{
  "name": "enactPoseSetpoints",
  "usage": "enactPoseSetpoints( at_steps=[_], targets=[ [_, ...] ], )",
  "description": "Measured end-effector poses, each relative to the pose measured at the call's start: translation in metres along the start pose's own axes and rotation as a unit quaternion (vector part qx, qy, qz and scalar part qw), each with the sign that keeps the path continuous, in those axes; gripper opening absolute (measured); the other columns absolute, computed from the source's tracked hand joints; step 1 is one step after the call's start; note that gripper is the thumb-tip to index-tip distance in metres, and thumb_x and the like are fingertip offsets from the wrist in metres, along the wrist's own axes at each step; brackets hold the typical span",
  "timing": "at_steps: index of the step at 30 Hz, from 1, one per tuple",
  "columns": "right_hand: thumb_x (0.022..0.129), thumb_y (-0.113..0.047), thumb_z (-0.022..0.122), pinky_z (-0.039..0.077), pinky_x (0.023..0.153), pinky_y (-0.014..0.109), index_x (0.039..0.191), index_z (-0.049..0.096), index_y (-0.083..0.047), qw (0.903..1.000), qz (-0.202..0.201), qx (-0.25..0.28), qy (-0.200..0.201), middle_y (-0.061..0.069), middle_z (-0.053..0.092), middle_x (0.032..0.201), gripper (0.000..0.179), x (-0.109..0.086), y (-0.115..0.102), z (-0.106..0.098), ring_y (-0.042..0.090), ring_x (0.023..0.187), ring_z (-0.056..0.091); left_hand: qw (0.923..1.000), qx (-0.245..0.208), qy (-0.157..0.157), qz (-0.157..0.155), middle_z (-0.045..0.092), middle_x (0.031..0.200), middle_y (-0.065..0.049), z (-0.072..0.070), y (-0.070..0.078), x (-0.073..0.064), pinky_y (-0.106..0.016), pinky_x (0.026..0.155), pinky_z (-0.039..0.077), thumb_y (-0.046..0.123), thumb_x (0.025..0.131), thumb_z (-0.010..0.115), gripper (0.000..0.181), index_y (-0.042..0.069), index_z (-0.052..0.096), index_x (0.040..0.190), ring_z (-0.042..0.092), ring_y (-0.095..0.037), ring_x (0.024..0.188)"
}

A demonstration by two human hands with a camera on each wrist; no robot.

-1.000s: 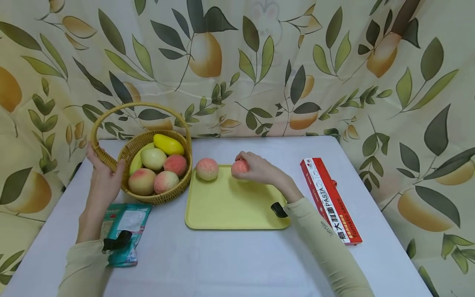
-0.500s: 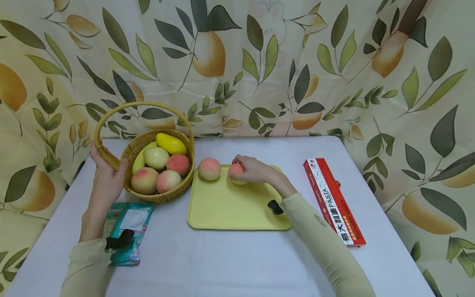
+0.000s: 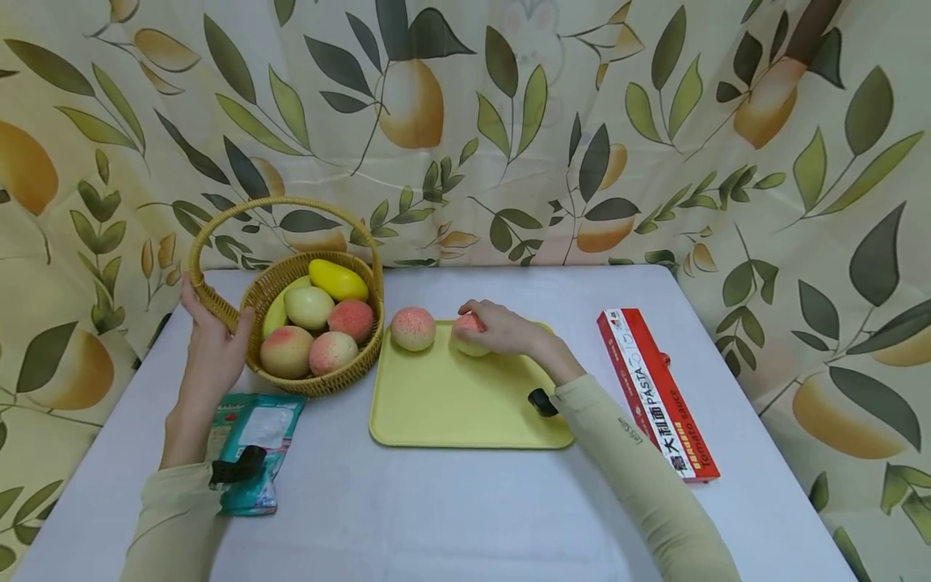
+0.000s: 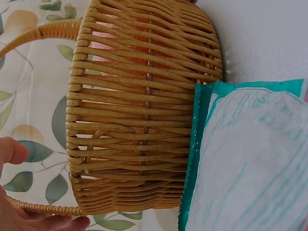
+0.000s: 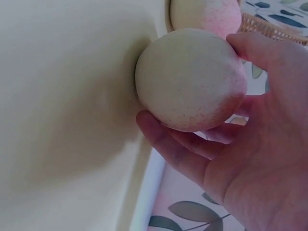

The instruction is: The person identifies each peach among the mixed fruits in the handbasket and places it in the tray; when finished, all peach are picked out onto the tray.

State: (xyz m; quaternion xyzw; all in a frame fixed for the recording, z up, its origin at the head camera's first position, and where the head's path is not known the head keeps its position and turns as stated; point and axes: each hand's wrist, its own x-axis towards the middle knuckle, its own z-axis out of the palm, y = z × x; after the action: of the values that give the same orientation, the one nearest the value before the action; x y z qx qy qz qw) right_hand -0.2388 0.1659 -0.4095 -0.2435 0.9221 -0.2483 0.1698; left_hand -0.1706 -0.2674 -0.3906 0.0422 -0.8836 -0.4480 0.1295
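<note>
My left hand (image 3: pixel 215 347) holds the left foot of the handle on a wicker basket (image 3: pixel 355 373); in the left wrist view the fingers lie along the handle (image 4: pixel 45 208) and the thumb stands apart. Several fruits fill the basket: pink peaches (image 3: pixel 333 353), a pale green round fruit (image 3: pixel 309 308) and yellow fruit (image 3: pixel 339 280). Over the far part of a yellow tray (image 3: pixel 465 412), my right hand (image 3: pixel 505 330) grips a pink and cream peach (image 5: pixel 187 82) between thumb and fingers. The peach appears to touch the tray. Another peach (image 3: pixel 413 328) sits at the tray's far left corner.
A teal and white packet (image 3: pixel 265 436) lies under the left forearm, in front of the basket. Right of the tray lies a red pasta box (image 3: pixel 658 396). A patterned curtain (image 3: pixel 451 186) hangs behind the white-covered table (image 3: pixel 436 517).
The right hand has brought its peach slightly left and down onto the tray, where it has stayed for the last half second. The left hand keeps its place at the basket handle.
</note>
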Motion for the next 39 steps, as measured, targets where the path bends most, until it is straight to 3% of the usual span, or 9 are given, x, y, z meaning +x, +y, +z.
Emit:
enactPoseSetpoints(
  at_steps=[7,18,28,32,35,39],
  targets=[
    [0.105,-0.043,0.052,0.051,0.095,0.043,0.147,0.049,-0.005,0.9999,0.004,-0.006,0.012,0.017,0.061,0.128,0.056,-0.0012,-0.0007,0.0019,0.027,0.109,0.059,1.0,0.005,0.0,0.001,0.002,0.172,-0.021,0.0006,-0.0005,-0.0009,-0.075,0.111,0.031,0.038,0.106,0.048,0.093,0.023,-0.026,0.16,0.034,-0.061,0.142],
    [0.107,-0.042,0.049,0.052,0.097,0.044,0.147,0.049,-0.004,0.9999,0.004,-0.009,0.012,0.018,0.061,0.133,0.055,-0.0056,-0.0022,0.0009,0.027,0.113,0.06,0.9999,0.01,-0.006,-0.008,0.005,0.171,-0.027,-0.0013,-0.0013,-0.0005,-0.076,0.109,0.032,0.039,0.106,0.047,0.093,0.023,-0.027,0.16,0.037,-0.063,0.139],
    [0.104,-0.044,0.055,0.05,0.102,0.049,0.147,0.05,-0.007,0.9992,0.006,-0.034,0.02,0.017,0.06,0.137,0.057,-0.0072,-0.0025,-0.0004,0.033,0.125,0.057,0.9999,0.008,-0.006,-0.004,0.008,0.17,-0.028,-0.0011,-0.0004,0.0003,-0.076,0.108,0.034,0.041,0.106,0.046,0.093,0.027,-0.029,0.159,0.039,-0.062,0.138],
    [0.103,-0.044,0.057,0.05,0.1,0.048,0.149,0.049,-0.008,0.9992,0.008,-0.033,0.021,0.017,0.06,0.136,0.059,-0.007,-0.003,-0.001,0.031,0.123,0.057,1.0,0.003,-0.007,-0.002,0.007,0.17,-0.029,-0.0008,-0.0018,-0.0003,-0.077,0.107,0.035,0.04,0.106,0.047,0.093,0.027,-0.029,0.159,0.038,-0.063,0.139],
    [0.102,-0.046,0.059,0.052,0.097,0.048,0.149,0.049,-0.009,0.9989,0.012,-0.037,0.028,0.016,0.06,0.134,0.061,-0.0075,-0.0035,-0.0015,0.03,0.12,0.057,1.0,0.001,-0.008,-0.001,0.004,0.171,-0.026,-0.0009,-0.0023,-0.0006,-0.077,0.106,0.035,0.04,0.106,0.047,0.093,0.028,-0.029,0.159,0.038,-0.063,0.139],
    [0.101,-0.047,0.06,0.048,0.104,0.053,0.148,0.051,-0.011,0.9963,0.007,-0.067,0.054,0.016,0.058,0.14,0.06,-0.0099,-0.0063,0.0001,0.034,0.127,0.056,1.0,0.002,-0.004,0.001,0.003,0.172,-0.024,-0.0014,-0.0022,-0.0009,-0.076,0.106,0.036,0.039,0.106,0.047,0.092,0.028,-0.029,0.159,0.038,-0.062,0.139]
  ],
)
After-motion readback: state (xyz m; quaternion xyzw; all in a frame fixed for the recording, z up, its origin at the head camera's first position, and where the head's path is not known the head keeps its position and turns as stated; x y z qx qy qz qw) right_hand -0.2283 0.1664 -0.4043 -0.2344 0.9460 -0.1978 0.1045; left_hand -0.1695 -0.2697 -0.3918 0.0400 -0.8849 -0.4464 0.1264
